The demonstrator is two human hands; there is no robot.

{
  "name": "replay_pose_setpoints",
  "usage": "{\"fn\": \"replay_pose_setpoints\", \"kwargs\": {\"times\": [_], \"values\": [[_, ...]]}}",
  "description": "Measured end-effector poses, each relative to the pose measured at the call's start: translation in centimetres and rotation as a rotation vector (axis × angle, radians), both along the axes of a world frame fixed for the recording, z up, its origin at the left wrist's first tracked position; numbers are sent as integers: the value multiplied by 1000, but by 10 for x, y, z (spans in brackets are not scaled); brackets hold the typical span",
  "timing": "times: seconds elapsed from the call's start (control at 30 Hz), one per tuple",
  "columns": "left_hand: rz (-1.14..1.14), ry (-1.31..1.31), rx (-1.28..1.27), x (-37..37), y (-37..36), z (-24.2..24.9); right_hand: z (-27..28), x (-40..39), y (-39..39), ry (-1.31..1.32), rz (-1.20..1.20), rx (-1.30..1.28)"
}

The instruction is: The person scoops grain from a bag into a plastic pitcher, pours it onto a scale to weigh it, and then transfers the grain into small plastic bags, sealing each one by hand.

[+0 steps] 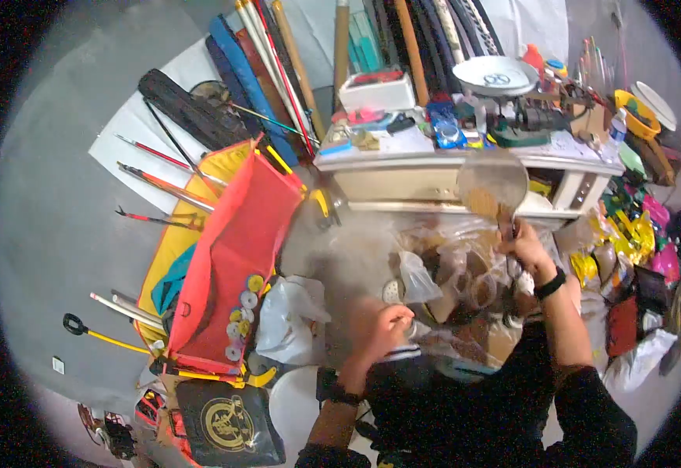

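My right hand (pixel 526 248) is closed around the short handle of a round mesh skimmer (pixel 493 184), held up in front of the cabinet drawers. Its disc looks greyish above and light brown below. A black band circles that wrist. My left hand (pixel 385 329) is lower, in front of my body, with fingers curled together; whatever they may hold is too small or hidden to make out. Just beyond it is a pale, dotted round item (pixel 392 292). Clear plastic bags (pixel 418 277) with brownish contents lie between my hands.
A red and yellow fabric cart (pixel 235 242) holding long poles stands at left, beside a white plastic bag (pixel 290 320). The white cabinet (pixel 403 175) carries a large white dish (pixel 496 74) and clutter. Bright packets (pixel 633 238) are piled at right.
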State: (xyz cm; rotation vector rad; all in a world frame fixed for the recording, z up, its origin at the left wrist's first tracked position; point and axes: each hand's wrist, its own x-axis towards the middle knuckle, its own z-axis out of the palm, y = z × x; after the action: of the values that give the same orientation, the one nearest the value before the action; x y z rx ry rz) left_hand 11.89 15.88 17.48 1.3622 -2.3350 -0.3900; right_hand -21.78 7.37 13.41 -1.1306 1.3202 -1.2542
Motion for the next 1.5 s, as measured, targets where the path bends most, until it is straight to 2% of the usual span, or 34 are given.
{"fn": "replay_pose_setpoints", "kwargs": {"times": [0.03,0.07,0.1,0.13,0.17,0.2,0.23,0.27,0.33,0.4,0.47,0.5,0.57,0.6,0.63,0.67,0.8,0.87,0.93,1.0,1.07,1.17,1.27,1.33,1.5], "values": [[67,285,170,-4,7,-8,6,-4,0,109,31,-12],[19,328,259,0,13,-12,10,-4,8,8,-24,-59],[23,387,220,10,11,-46,20,-13,15,31,58,-77],[29,448,171,13,8,-63,28,-8,26,59,-13,-145],[11,449,219,22,10,-77,44,-7,40,-56,-7,-73],[-3,448,270,22,12,-69,61,-4,58,-174,-1,1],[-10,602,402,17,17,-52,59,-7,69,-195,14,-12],[-33,589,370,16,18,-50,57,-6,80,-183,8,-3],[-27,685,468,13,20,-63,51,-1,107,-312,-138,141],[-51,641,493,7,19,-53,56,15,123,-275,-157,275],[-82,624,539,-2,18,-41,4,15,124,-295,-125,230],[-104,645,549,-3,16,-48,-25,9,121,-162,-51,178],[-120,677,566,-6,6,-71,-59,13,122,-23,-63,211],[-135,659,596,-8,0,-85,-83,9,120,94,-74,205],[-151,638,630,-9,-4,-96,-82,15,120,48,-100,446],[-147,643,648,-11,-8,-101,-152,-2,116,213,-107,197],[-124,594,647,-18,-19,-119,-198,1,118,421,-91,182],[-102,433,651,-20,-21,-134,-201,7,123,689,-66,75],[-111,362,633,-25,-17,-141,-207,7,130,784,-36,159],[-118,286,600,-29,-17,-132,-220,8,130,969,-34,-39],[-112,129,632,-35,-20,-124,-225,11,125,971,-41,-99],[-96,18,627,-39,-21,-115,-226,17,125,958,-18,41],[-105,-4,602,-39,-21,-125,-214,26,124,980,15,130],[-99,-35,631,-39,-20,-126,-201,32,124,974,17,284],[-120,-123,673,-38,-19,-128,-198,36,126,1055,26,267]]}}
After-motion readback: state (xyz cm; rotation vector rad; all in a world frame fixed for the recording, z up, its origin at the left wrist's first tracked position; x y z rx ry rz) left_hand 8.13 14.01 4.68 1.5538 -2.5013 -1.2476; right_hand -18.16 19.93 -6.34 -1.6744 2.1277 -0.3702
